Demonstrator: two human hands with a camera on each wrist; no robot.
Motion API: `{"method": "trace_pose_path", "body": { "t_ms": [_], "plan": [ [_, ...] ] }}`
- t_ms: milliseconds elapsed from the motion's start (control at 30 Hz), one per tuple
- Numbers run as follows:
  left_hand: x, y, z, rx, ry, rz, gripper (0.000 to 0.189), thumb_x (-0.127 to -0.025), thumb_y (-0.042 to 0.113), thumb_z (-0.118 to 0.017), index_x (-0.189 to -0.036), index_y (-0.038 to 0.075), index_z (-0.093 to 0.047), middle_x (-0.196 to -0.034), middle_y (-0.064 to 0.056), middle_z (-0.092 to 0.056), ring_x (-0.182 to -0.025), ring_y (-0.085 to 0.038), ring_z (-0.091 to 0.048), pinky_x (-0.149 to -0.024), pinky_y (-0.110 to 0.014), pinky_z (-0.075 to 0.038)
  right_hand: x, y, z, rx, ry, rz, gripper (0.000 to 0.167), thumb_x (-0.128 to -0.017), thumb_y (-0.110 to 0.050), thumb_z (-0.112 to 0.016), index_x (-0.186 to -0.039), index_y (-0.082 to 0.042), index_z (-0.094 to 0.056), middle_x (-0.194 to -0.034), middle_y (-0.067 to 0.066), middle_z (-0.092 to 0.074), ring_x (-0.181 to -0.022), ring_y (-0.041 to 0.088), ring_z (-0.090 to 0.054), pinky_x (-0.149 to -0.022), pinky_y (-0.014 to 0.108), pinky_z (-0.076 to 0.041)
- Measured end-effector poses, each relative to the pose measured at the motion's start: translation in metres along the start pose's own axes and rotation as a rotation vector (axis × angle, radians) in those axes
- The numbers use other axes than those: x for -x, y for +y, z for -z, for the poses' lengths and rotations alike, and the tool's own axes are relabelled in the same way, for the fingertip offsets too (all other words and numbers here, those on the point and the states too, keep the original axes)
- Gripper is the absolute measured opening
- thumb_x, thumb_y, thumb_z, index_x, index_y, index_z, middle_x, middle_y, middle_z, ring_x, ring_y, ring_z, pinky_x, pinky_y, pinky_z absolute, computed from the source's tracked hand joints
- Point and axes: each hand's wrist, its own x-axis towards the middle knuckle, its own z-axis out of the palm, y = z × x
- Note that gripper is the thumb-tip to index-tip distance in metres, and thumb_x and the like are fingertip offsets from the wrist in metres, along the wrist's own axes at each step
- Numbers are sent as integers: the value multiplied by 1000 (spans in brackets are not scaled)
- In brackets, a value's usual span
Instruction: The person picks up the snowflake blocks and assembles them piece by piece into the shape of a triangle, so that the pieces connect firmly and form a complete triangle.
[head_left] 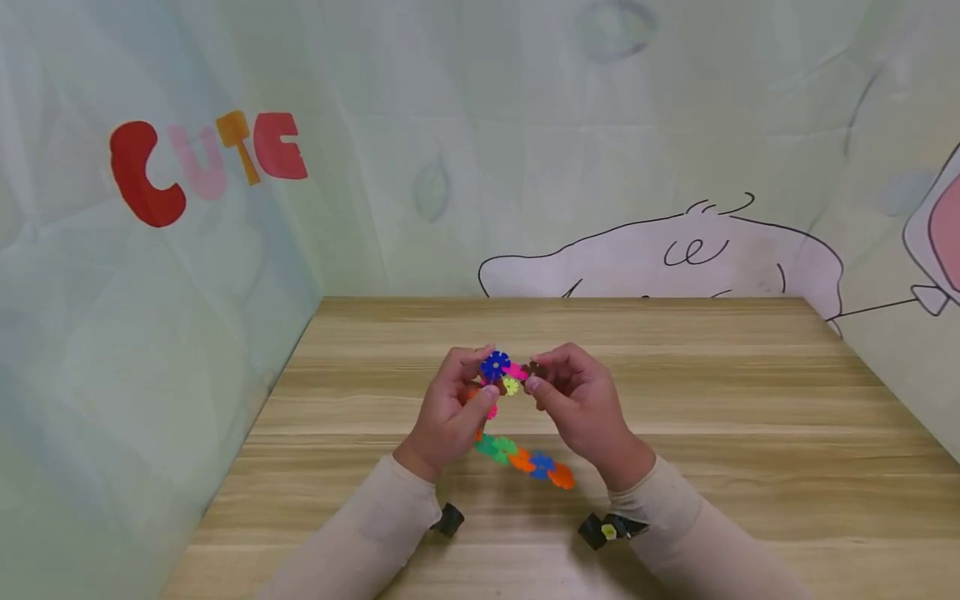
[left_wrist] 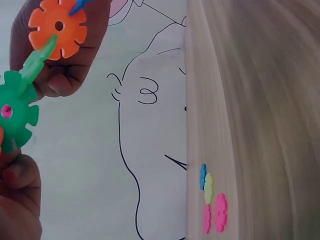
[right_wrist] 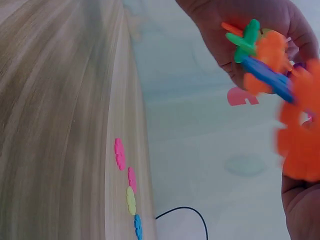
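A chain of colourful slotted interlocking discs is held up between both hands. My left hand (head_left: 452, 408) grips its upper part, with a dark blue disc (head_left: 495, 365) at the fingertips. Thumb and fingers of my right hand (head_left: 588, 408) pinch a brown disc (head_left: 534, 371). Between the hands show a pink disc (head_left: 514, 372) and a yellow disc (head_left: 511, 386). Below, the chain's tail trails rightward through green, orange and blue (head_left: 542, 465) to an orange end disc (head_left: 561, 476). In the left wrist view, a green disc (left_wrist: 20, 112) and an orange disc (left_wrist: 57, 30) overlap the hands.
Loose blue (left_wrist: 203, 177), yellow (left_wrist: 208, 188) and pink discs (left_wrist: 221, 212) lie on the wooden table (head_left: 360, 333). Light printed sheets (head_left: 420, 125) rise behind and at the left of the table. Black wrist straps (head_left: 613, 530) sit over the sleeves.
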Motion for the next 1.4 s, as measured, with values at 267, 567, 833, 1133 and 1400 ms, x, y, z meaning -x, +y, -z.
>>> {"method": "trace_pose_path", "body": {
  "t_ms": [267,567,833,1133,1400],
  "plan": [
    [-4,5,0,-68,16,85,37,-104,-3,-50,-139,1,-43,-112,-24,-64,-50,-19,-50,-46,-27,-49,-2,4,2,26,-36,-6,25,-96,9,-68,-120,5,-63,-92,11,-70,-70,15,-63,-65,25,-59],
    [-5,5,1,-33,-38,246,28,-109,3,-45,-135,6,-36,-114,-19,-62,-53,-19,-51,-49,-26,-51,-4,6,1,51,-114,-91,27,-98,5,-69,-124,5,-64,-91,21,-71,-71,16,-66,-66,28,-59],
    [-6,5,2,-2,-93,292,27,-109,6,-37,-136,9,-41,-70,-15,-49,-53,-20,-48,-48,-25,-46,-5,4,2,44,-130,-120,30,-98,6,-67,-128,8,-62,-93,24,-70,-73,14,-67,-69,28,-60],
    [-7,6,6,-63,-52,279,24,-110,7,-48,-134,6,-46,-118,-16,-60,-62,-14,-48,-55,-23,-46,-7,8,4,39,-169,-158,30,-101,2,-64,-131,4,-62,-100,24,-73,-76,18,-70,-73,31,-63],
    [-10,6,11,0,-13,220,21,-109,2,-45,-130,0,-44,-113,-21,-57,-57,-14,-45,-51,-23,-44,-20,13,25,183,-105,-237,27,-105,-11,-63,-131,-6,-66,-99,15,-71,-78,25,-69,-78,35,-63]
  ]
}}
